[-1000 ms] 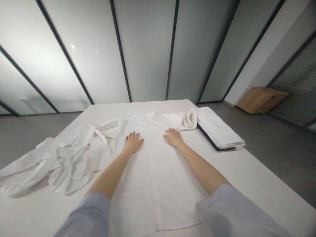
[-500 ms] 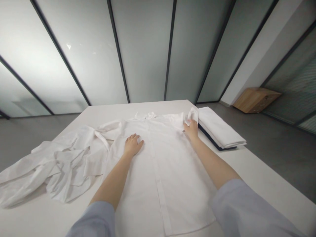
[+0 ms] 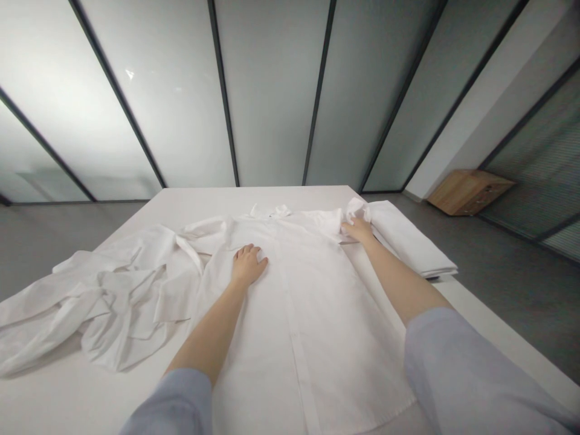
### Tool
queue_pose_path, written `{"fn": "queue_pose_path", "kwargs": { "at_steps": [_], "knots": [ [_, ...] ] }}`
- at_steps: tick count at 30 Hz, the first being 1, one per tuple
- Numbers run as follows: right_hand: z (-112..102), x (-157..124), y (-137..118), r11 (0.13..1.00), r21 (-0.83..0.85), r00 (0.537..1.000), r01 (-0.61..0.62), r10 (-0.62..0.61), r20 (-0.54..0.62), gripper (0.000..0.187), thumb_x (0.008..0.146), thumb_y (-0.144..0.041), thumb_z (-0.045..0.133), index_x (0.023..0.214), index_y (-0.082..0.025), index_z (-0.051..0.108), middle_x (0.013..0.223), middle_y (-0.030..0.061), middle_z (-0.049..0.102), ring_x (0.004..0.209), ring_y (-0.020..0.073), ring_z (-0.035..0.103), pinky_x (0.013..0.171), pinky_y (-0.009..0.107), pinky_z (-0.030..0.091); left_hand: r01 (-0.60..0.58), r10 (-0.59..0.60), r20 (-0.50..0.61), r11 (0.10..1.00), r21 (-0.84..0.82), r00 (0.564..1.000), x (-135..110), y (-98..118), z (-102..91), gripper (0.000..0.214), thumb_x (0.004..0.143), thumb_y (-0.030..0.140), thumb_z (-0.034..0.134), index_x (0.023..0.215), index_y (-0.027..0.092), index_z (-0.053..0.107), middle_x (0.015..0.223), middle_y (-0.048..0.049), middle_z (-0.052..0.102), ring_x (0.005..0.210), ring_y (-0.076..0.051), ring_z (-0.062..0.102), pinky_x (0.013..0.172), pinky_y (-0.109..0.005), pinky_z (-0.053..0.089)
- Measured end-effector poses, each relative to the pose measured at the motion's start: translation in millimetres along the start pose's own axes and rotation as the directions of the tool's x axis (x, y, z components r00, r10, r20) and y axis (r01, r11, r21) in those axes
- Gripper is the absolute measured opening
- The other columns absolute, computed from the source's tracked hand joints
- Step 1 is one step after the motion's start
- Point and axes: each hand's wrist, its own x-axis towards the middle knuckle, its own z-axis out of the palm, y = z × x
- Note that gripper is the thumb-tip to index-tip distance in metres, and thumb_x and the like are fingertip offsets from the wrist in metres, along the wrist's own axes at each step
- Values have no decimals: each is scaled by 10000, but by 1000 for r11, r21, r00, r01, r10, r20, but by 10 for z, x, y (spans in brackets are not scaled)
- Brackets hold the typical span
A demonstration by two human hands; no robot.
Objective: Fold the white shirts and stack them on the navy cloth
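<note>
The white button-front shirt (image 3: 312, 338) is the landmark here. It lies flat on the white bench (image 3: 299, 196), its long axis running straight away from the person, with the collar (image 3: 270, 211) at the far end and the hem at the near end, below the view's centre. The placket (image 3: 295, 356) runs down the middle along that axis.

On the near side of the collar, the left hand (image 3: 248, 267) rests palm down on the shirt front, just left of the placket. It is open, with the fingers lightly spread, and presses the cloth without gathering any.

The right hand (image 3: 357, 230) is out at the shirt's shoulder, to the right of the collar. Its fingers curl around a bunched sleeve (image 3: 356, 210), and it seems to have hold of that fold, though the cloth hides the fingertips. This hand is clearly the nearer one to that sleeve, and its arm reaches forward and outward from a pale blue cuff (image 3: 453, 356).

To the left of the shirt, a crumpled sleeve (image 3: 104, 308) sprawls in loose folds, well away from both hands and nearer the left one. Just right of the shoulder lies a folded white cloth stack (image 3: 410, 238). Beyond the bench, a wooden cabinet (image 3: 469, 192) stands on the grey floor (image 3: 521, 302).
</note>
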Motion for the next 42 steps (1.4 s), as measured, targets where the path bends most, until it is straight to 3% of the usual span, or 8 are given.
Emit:
{"fn": "queue_pose_path", "kwargs": {
  "at_steps": [3,5,8,10,15,23,34,42],
  "knots": [
    [-146,-97,-286,875,478,994,-83,105,-20,312,710,-391,580,926,-182,668,1080,108,660,1110,287,553,972,423,403,-14,13,-37,999,-42,999,10,-10,13,442,838,402,553,1221,185,588,1358,-148,528,1267,-309,459,1063,-463,328],
    [-221,-254,-531,602,787,991,-133,74,111,288,725,-421,555,892,-208,654,1017,69,672,1007,246,594,917,402,454,-32,23,-75,992,-124,997,23,-19,19,438,846,419,538,1207,176,593,1318,-150,560,1244,-302,480,1062,-458,332],
    [-229,-624,-887,191,951,945,-242,-178,276,326,757,-474,523,889,-213,668,960,63,681,881,214,615,878,389,487,-76,43,-97,927,-366,994,52,-24,28,458,860,490,497,1165,170,616,1241,-144,612,1194,-287,527,1047,-436,356],
    [-143,-908,-1072,108,936,875,-334,-333,351,377,775,-487,502,928,-197,688,978,75,687,827,205,615,885,391,487,-65,48,-45,789,-611,998,72,-17,32,546,867,573,439,1187,164,607,1194,-140,641,1135,-273,573,1021,-419,385],
    [196,-1457,-1244,444,843,697,-305,-499,515,346,771,-460,567,942,-192,707,1023,83,701,894,225,625,893,394,461,150,23,162,265,-953,987,70,-25,-20,734,834,695,396,1359,187,467,1111,-104,669,1015,-246,630,912,-386,454],
    [252,-1806,-884,783,509,765,358,-558,321,363,766,-255,571,1113,-199,661,813,26,670,681,166,569,685,293,445,143,149,243,488,-861,958,31,-115,-124,740,674,373,695,1350,165,479,843,-14,624,708,-138,590,658,-264,460],
    [386,-1632,-692,770,627,936,119,-297,188,234,755,-405,517,722,-202,630,604,-14,583,572,156,503,572,273,386,327,-39,328,256,-910,944,-12,-261,-695,431,584,221,655,1011,163,640,732,8,622,601,-108,566,535,-211,432],
    [360,-1582,-678,692,721,990,35,-121,68,196,724,-390,530,652,-216,584,556,-18,540,576,171,517,571,285,399,496,-30,541,444,-746,840,-543,-684,-1017,577,566,235,748,1129,212,626,956,-48,677,741,-156,631,628,-256,503]
  ]
}}
